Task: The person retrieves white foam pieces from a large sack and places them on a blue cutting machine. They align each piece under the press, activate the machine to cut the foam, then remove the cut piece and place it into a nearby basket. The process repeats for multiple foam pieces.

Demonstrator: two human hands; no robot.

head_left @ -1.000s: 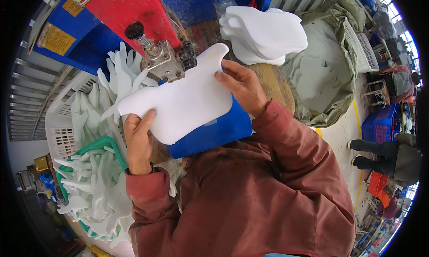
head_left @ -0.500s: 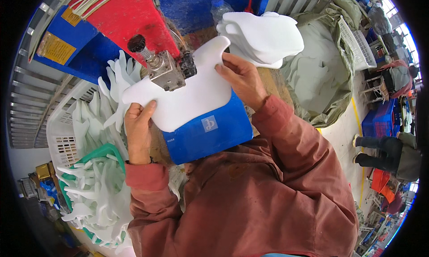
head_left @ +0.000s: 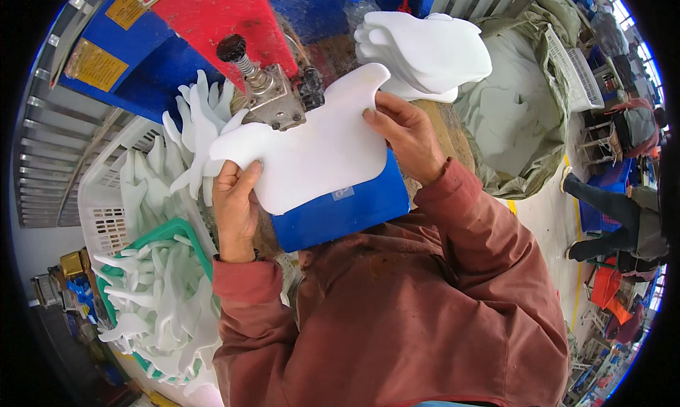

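Hands, both bare, grip 1 thin white sheet (head_left: pixel 322 155) between thumbs and fingers: the left hand (head_left: pixel 236 212) at its lower-left corner, the right hand (head_left: pixel 414 138) at its raised upper-right lobe. The sheet lies between them, long axis slanting up to the right, above a blue block (head_left: pixel 340 226). Its notched far edge meets or passes under a metal machine head (head_left: pixel 273 102); contact cannot be told. The left fingertips look slightly nearer that head. Writing: 2 yellow labels (head_left: pixel 95 65) on blue panels, print too small to read; a pale square mark (head_left: pixel 343 193) on the block.
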